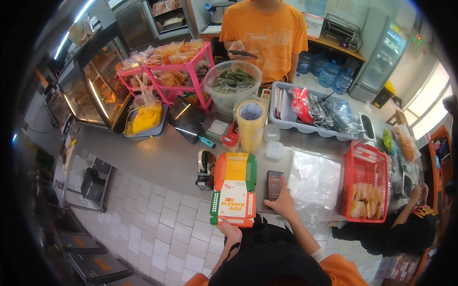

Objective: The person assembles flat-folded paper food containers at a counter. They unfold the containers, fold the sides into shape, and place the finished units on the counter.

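Observation:
My left hand (230,231) grips the lower edge of an unfolded cardboard food box (234,188) in white, orange, green and yellow. The box extends over the counter's near edge, its flaps spread out. To its right, my right hand (283,203) is closed around the right side and lower end of a dark smartphone (274,185) with a lit screen. Left of the box stands a black tape dispenser (205,169). A stack of large tape rolls (250,126) in clear wrap rises behind it. Clear plastic bags (315,178) lie to the phone's right.
A red basket (367,155) holds several small packets. Behind are a grey-blue tray (291,123) of cutlery, a clear tub (210,90) of green vegetables and a pink rack (164,88). Across the counter, a person in an orange shirt (262,38) holds a phone; another works at far right.

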`<state>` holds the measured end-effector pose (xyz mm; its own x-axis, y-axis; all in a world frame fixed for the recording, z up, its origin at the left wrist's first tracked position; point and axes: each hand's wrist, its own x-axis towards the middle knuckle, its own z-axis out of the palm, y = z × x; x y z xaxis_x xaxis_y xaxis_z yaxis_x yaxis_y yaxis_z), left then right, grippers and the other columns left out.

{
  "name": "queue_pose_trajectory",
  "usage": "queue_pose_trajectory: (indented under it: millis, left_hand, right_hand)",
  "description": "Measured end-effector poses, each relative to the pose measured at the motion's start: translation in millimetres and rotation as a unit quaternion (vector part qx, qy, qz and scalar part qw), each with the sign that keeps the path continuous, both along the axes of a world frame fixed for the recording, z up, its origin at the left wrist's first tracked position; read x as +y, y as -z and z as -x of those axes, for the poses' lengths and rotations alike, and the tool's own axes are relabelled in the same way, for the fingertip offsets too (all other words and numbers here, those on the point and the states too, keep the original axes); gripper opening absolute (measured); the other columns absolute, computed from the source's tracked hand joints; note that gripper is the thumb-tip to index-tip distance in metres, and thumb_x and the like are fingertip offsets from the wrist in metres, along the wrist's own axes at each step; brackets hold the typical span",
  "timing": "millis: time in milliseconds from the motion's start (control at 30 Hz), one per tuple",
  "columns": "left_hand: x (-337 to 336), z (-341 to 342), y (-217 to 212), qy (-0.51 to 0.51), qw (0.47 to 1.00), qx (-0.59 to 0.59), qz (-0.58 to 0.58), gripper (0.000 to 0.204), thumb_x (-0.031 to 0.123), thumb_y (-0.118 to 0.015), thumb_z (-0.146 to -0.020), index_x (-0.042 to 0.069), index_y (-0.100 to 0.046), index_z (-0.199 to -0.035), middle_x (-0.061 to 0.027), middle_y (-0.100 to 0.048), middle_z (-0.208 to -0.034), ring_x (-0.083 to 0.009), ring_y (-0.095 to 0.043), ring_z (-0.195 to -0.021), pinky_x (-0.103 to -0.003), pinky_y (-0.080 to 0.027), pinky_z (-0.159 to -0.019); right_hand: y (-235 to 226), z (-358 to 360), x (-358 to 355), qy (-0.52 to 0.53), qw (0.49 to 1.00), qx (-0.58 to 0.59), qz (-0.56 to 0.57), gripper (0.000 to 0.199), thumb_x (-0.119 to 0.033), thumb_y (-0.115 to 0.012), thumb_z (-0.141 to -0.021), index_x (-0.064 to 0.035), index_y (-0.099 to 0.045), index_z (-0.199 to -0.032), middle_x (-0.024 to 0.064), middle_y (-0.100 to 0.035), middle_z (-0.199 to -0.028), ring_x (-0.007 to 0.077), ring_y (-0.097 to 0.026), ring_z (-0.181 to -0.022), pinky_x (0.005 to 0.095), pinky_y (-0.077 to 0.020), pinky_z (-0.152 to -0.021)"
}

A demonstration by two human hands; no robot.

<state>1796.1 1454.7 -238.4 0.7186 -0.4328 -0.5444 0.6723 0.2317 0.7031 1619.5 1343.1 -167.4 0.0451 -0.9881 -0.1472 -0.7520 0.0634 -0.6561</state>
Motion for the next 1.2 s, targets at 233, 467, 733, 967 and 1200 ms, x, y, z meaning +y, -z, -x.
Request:
queue_pose_trajectory:
  millis: [233,467,733,967,1200]
  left_hand:
    - [16.4,-34.9,2.1,0.204,0.959,0.155,-0.122,0.052,0.016,-0.057,-0.092,0.005,-0.028,-0.135,-0.0167,-0.040,-0.135,-0.0301,-0.044,-0.123,-0.044,-0.032,-0.106]
    - [22.3,-42.4,-29.8,0.238,0.702,-0.628,-0.236,0.088,0.014,-0.077,-0.071,0.015,-0.026,-0.144,-0.0244,-0.031,-0.139,-0.0370,-0.025,-0.133,-0.053,-0.022,-0.110]
    - [-5.8,-61.8,-49.0,0.581,0.314,-0.720,-0.212,0.104,0.013,-0.088,-0.050,0.030,-0.037,-0.139,-0.0180,-0.025,-0.148,-0.0427,-0.019,-0.138,-0.059,-0.028,-0.105]
    - [-30.4,-80.1,-34.2,0.623,0.277,-0.716,-0.151,0.111,0.015,-0.089,-0.049,0.021,-0.031,-0.144,-0.0194,-0.032,-0.144,-0.0439,-0.037,-0.128,-0.048,-0.035,-0.105]
    - [-33.8,-85.5,-32.1,0.649,0.254,-0.704,-0.134,0.110,0.014,-0.089,-0.050,0.014,-0.031,-0.144,-0.0199,-0.028,-0.147,-0.0414,-0.039,-0.128,-0.044,-0.039,-0.104]
  right_hand:
    - [6.5,-32.7,-20.3,0.001,0.994,0.104,0.029,0.110,-0.033,-0.078,-0.060,-0.0225,-0.014,-0.149,0.0293,-0.045,-0.114,0.0437,-0.048,-0.104,0.0495,-0.0478,-0.082]
    - [23.3,-23.1,-9.6,-0.007,0.994,0.103,0.022,0.084,-0.039,-0.066,-0.070,-0.0162,-0.031,-0.143,0.0256,-0.039,-0.133,0.0446,-0.043,-0.116,0.0504,-0.0466,-0.088]
    - [34.8,-14.6,-3.9,0.022,0.998,0.009,0.058,0.069,-0.032,-0.062,-0.072,-0.0097,-0.042,-0.133,0.0264,-0.043,-0.127,0.0438,-0.045,-0.115,0.0495,-0.0436,-0.093]
    - [46.2,12.2,6.7,0.010,0.991,-0.119,0.054,0.061,-0.014,-0.057,-0.073,-0.0023,-0.041,-0.131,0.0265,-0.047,-0.120,0.0429,-0.047,-0.112,0.0457,-0.0408,-0.096]
    - [59.1,11.2,23.6,-0.036,0.992,-0.099,0.067,0.061,-0.009,-0.056,-0.073,0.0022,-0.040,-0.131,0.0275,-0.047,-0.118,0.0434,-0.048,-0.109,0.0455,-0.0419,-0.095]
